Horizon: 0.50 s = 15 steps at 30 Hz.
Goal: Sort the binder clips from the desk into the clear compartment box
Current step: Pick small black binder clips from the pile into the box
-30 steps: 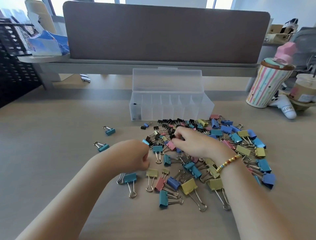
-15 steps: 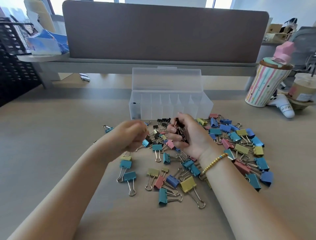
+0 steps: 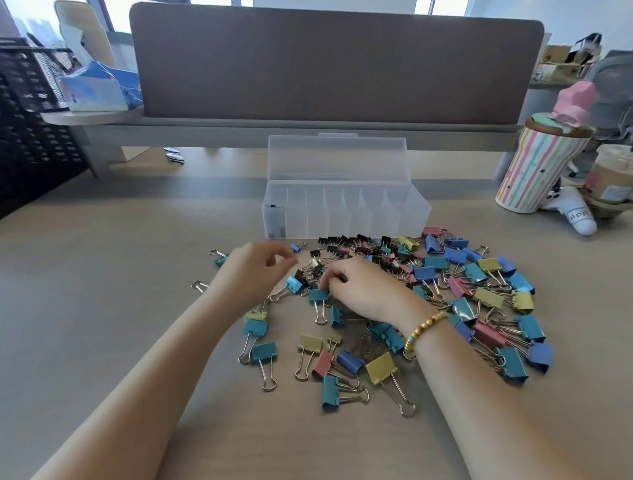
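Judging these small black binder clips (image 3: 337, 241) light, stiff and slick, we'd pinch their bodies; right hand (image 3: 364, 291) fingers curl into the pile, left hand (image 3: 255, 270) loosely curled, apparently empty

1. A brown fabric divider panel (image 3: 335, 65) stands across the rear of a pale wood desk (image 3: 102, 308).
2. Daylight glows through windows (image 3: 219, 2) behind it.
3. A black mesh rack (image 3: 30, 113) stands at left.

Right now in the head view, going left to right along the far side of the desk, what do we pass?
Black mesh basket → blue-and-white tissue box → clear plastic compartment box with its lid up → striped pastel tumbler with a pink lid topper → iced drink in a clear cup.
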Tool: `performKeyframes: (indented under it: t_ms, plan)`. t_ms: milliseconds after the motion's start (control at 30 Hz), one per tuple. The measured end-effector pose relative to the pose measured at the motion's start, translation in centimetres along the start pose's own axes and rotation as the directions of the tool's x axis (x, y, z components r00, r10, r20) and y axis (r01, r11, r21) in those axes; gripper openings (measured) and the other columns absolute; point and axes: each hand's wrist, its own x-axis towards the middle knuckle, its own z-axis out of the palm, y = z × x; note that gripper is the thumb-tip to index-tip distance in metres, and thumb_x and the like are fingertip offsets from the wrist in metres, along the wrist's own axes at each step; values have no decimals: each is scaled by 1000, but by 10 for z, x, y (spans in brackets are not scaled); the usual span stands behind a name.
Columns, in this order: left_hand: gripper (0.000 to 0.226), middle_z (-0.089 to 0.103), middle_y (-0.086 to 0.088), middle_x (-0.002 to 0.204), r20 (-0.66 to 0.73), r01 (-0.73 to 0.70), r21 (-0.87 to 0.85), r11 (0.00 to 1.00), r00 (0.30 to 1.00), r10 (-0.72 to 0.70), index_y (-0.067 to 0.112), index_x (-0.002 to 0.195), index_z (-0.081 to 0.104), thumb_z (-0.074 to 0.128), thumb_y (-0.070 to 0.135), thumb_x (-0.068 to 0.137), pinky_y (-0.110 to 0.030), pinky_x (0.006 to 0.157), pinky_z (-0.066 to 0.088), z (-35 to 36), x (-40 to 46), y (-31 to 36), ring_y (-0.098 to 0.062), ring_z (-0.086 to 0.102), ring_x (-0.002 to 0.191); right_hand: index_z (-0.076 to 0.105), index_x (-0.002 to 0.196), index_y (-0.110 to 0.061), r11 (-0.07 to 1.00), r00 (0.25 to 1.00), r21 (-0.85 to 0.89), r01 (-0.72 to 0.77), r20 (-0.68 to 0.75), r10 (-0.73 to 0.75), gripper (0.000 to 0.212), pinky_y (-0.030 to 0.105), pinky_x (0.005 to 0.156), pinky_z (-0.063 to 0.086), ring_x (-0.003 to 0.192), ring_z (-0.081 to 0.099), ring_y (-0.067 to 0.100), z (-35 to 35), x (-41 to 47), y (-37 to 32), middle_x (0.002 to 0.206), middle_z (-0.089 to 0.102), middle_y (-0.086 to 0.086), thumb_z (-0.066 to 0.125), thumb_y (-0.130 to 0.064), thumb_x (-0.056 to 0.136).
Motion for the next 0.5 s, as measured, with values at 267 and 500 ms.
performKeyframes:
  t_ms: [267,500]
  plan:
    - [35,60,4,122,130,-13,510,860,990,-62,42,128,50,49,42,92,-30,83,50,5,6,-7,-16,58,104,67,102,-18,998,997,-63,7,72,-2,30,20,46,29,49,38,8,-7,-3,3,80,64,0,38,-15,95]
    - [36,64,3,105,86,18,472,882,994,-66,35,126,52,52,39,91,-30,82,52,-4,6,-17,-17,59,94,67,102,-17,995,996,-75,-62,61,67,28,17,40,28,43,35,7,-21,-7,14,89,70,9,41,-15,93]
